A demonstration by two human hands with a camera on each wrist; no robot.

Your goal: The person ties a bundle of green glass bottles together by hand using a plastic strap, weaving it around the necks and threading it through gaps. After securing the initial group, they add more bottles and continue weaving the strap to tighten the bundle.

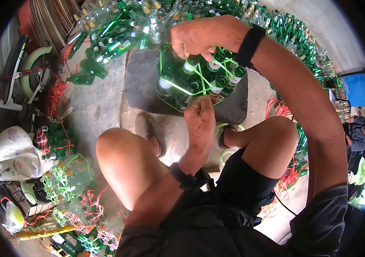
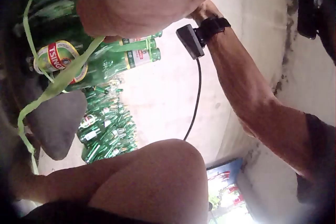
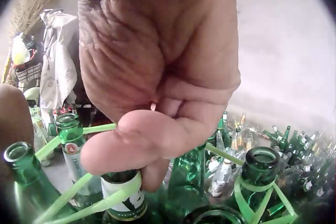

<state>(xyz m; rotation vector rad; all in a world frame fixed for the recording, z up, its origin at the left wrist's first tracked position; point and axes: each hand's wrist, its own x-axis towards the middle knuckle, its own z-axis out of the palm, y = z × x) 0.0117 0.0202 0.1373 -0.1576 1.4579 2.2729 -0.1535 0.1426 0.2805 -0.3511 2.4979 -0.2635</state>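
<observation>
A cluster of green glass beer bottles point(image 1: 164, 88) stands upright on a dark slab point(image 1: 142, 81) between the person's feet. Light green plastic strap point(image 1: 181, 88) runs around and across the bottle necks. At the near side of the cluster, the left hand point(image 1: 200, 115) pinches the strap, whose loose end point(image 2: 58, 83) trails down past the slab in the left wrist view. Across the far side, the right hand point(image 1: 201, 37) bends over the necks with curled fingers. In the right wrist view, strap goes in under these fingers point(image 3: 142, 134), close above a bottle neck point(image 3: 123, 195).
Loose green and clear bottles point(image 1: 285, 38) pile up along the back and right. At left lie a wheeled machine point(image 1: 32, 77), a white sack point(image 1: 13, 152) and bundled bottles with red and green strapping point(image 1: 69, 171). The person's bare knees point(image 1: 120, 150) flank the slab.
</observation>
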